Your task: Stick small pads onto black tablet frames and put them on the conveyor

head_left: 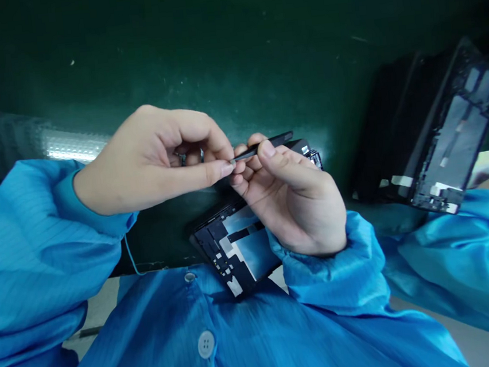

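Note:
My right hand (300,201) grips slim black tweezers (282,139) between thumb and fingers, their thin tips pointing left. The thumb and forefinger of my left hand (155,157) are pinched together right at those tips. Whatever lies in that pinch is too small to make out. Beneath my right hand, a black tablet-like device frame (245,252) lies tilted at the table's near edge, its inner side up, with a bluish panel, pale tape pieces and small parts. My right hand and sleeve hide part of it.
On the right, several similar black device frames (452,140) stand leaning together on the dark green table (223,47). Close behind them is another person's blue sleeve (472,265). A clear plastic sheet or bag (19,139) lies at the left.

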Demonstrator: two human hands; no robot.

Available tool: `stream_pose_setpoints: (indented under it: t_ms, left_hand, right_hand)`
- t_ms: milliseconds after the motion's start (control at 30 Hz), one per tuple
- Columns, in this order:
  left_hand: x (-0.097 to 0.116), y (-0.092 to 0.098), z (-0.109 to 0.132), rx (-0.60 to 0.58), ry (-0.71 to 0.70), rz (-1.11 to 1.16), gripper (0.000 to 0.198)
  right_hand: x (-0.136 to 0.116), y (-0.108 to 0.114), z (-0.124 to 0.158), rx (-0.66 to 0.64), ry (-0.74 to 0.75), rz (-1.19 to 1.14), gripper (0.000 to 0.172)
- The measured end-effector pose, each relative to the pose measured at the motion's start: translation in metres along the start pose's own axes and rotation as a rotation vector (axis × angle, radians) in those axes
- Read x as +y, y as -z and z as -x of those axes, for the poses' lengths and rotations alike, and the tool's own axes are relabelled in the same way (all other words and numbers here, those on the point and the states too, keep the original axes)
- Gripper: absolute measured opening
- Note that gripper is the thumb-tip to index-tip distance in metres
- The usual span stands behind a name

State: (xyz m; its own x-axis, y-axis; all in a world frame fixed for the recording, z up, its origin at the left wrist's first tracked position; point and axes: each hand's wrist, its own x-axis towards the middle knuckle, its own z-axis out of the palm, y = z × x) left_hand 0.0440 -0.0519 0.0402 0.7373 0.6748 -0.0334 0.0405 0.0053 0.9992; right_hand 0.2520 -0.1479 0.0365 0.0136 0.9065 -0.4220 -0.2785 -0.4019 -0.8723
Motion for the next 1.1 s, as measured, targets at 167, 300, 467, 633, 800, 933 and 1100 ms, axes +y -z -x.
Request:
stream_pose_setpoints:
  t_ms: [167, 300, 467, 633, 800, 933, 1100]
  left_hand:
    - [0.0, 0.0, -0.001, 0.0, 0.021, 0.0, 0.01]
    - [-0.001, 0.001, 0.0, 0.009, 0.022, -0.007, 0.009]
    - [-0.002, 0.001, 0.0, 0.024, 0.014, -0.03, 0.007]
    - [-0.001, 0.002, 0.0, 0.006, -0.034, -0.036, 0.008]
    - [-0.002, 0.002, 0.002, 0.008, -0.034, -0.057, 0.007]
    - [-0.004, 0.003, 0.001, 0.006, -0.034, -0.055, 0.005]
    - [-0.004, 0.003, 0.001, -0.006, -0.037, -0.043, 0.005]
  right_hand:
    - [0.001, 0.003, -0.002, -0.039, -0.066, -0.011, 0.02]
    - [0.005, -0.001, 0.003, 0.016, -0.026, -0.037, 0.015]
    - [0.011, -0.016, 0.019, 0.169, 0.364, 0.172, 0.015]
    - [0.008, -0.019, 0.028, 0.134, 0.452, 0.305, 0.009]
    - [0.005, -0.017, 0.031, 0.19, 0.487, 0.472, 0.011]
    - [0.004, -0.016, 0.031, 0.184, 0.517, 0.526, 0.009]
    - [0.002, -0.015, 0.03, 0.189, 0.495, 0.502, 0.008]
